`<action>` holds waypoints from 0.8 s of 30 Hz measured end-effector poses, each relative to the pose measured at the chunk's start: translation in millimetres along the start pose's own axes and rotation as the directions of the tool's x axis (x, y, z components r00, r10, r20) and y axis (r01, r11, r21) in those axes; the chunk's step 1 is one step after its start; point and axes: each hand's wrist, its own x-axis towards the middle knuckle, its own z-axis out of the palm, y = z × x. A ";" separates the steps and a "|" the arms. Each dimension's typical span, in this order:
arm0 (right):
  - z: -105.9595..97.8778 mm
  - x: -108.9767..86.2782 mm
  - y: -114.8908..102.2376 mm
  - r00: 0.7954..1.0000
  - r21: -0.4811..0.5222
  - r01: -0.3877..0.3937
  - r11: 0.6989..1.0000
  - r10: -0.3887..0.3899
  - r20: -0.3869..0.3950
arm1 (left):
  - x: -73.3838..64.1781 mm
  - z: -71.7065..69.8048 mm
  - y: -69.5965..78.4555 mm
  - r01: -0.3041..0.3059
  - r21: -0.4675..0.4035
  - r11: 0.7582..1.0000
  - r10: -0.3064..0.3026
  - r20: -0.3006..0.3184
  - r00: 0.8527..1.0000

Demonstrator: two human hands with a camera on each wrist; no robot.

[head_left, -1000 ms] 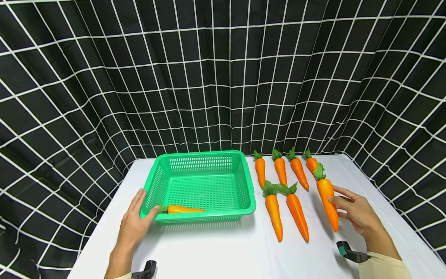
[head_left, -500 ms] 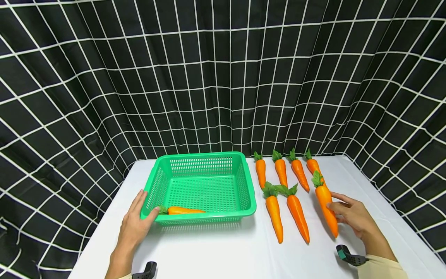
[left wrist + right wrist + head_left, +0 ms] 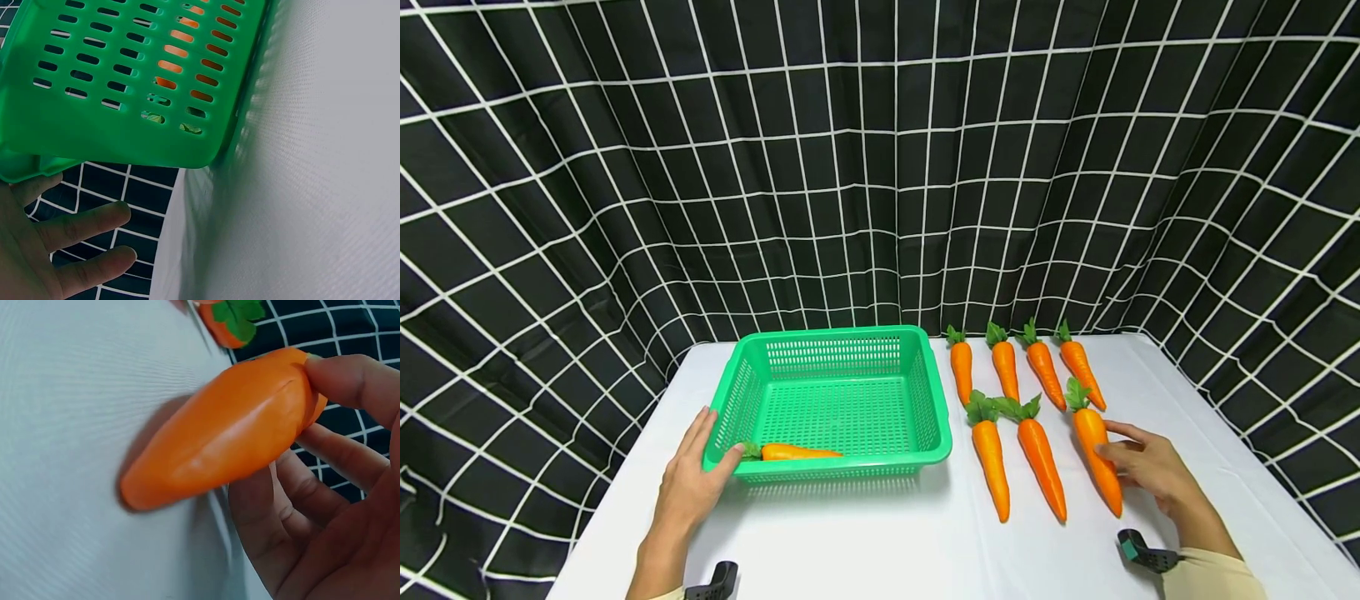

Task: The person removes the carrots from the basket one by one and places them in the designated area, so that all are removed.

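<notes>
My right hand [image 3: 1153,467] pinches an orange carrot [image 3: 1096,458] with green leaves between thumb and fingers. In the right wrist view the thumb lies along one side of this carrot [image 3: 219,434], and its tip end is at the white cloth. At the left, my left hand [image 3: 688,483] rests at the near left corner of a green plastic basket [image 3: 842,461], the thumb over the rim. Its fingers [image 3: 94,272] are straight and spread beside the basket's outer wall [image 3: 112,131] in the left wrist view. Inside the basket, a single carrot [image 3: 797,452] lies along the near wall.
Two carrots, one of them nearer the basket [image 3: 991,467] and one to its right [image 3: 1042,467], lie left of the held one. Behind is a row of several carrots [image 3: 1004,371]. A black curtain with a white grid [image 3: 850,192] surrounds the white table [image 3: 850,542].
My right hand has brought the carrot down and slightly left toward the front row, uncovering the carrot behind it. The left hand and basket have stayed in place.
</notes>
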 end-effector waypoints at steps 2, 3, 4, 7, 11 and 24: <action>1.5 1.9 1.3 1.000 -0.029 -0.001 1.000 0.001 0.001 | 0.1 0.1 0.0 -0.001 0.000 1.000 0.001 0.001 1.000; 2.2 2.6 1.7 1.000 -0.045 -0.002 0.999 0.002 0.001 | 0.1 0.1 -0.1 -0.002 -0.001 1.000 0.002 0.001 1.000; 2.9 3.0 2.0 1.000 -0.063 -0.001 0.998 0.001 0.001 | 0.0 0.2 -0.1 -0.002 -0.001 1.000 0.002 0.002 1.000; 5.7 3.6 1.9 1.000 -0.111 0.007 0.994 -0.007 0.000 | 0.0 0.3 0.0 0.001 0.000 1.000 -0.001 0.004 1.000; 8.4 3.5 0.5 1.000 -0.161 0.018 0.987 -0.021 -0.020 | 0.1 0.2 0.8 -0.001 -0.001 1.000 0.001 0.004 1.000; 6.0 8.5 -0.2 0.995 -0.401 0.029 0.915 -0.065 -0.074 | 0.1 0.5 0.6 0.007 0.001 1.000 -0.007 0.006 1.000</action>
